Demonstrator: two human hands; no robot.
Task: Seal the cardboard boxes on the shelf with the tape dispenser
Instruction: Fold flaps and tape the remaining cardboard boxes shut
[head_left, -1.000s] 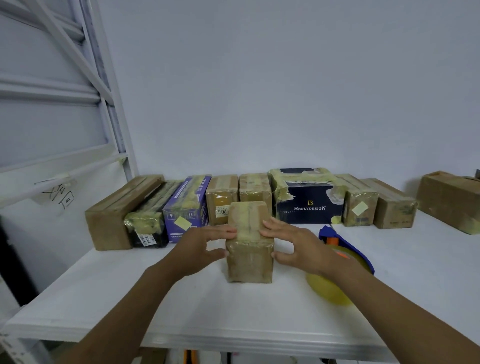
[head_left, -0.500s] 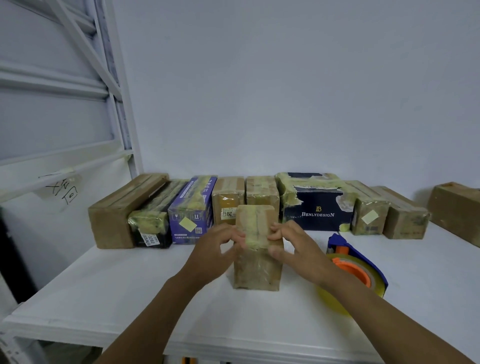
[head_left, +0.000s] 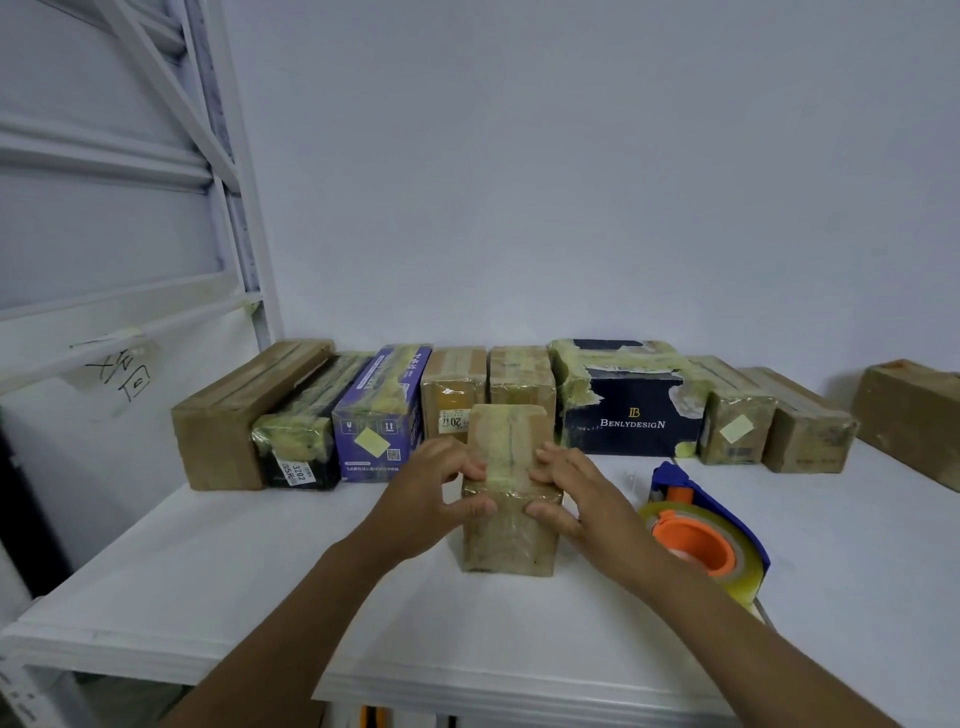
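A small brown cardboard box (head_left: 509, 540), wrapped in yellowish tape, stands on the white shelf (head_left: 249, 582) in front of me. My left hand (head_left: 431, 493) grips its left top edge, fingers over the top and thumb on the front face. My right hand (head_left: 571, 493) grips the right top edge the same way. The tape dispenser (head_left: 706, 535), blue with an orange hub and a yellowish tape roll, lies on the shelf just right of my right wrist, held by neither hand.
A row of taped boxes lines the back wall: a long brown box (head_left: 239, 415), a purple box (head_left: 379, 415), a dark blue Benlydesign box (head_left: 631, 415) and several small brown ones. Another brown box (head_left: 914, 415) sits far right. A white frame (head_left: 228, 171) rises at left.
Both hands slid from the box's sides toward its top front edge, fingers now curled over the tape there. The box has stayed in place and the dispenser has not moved.
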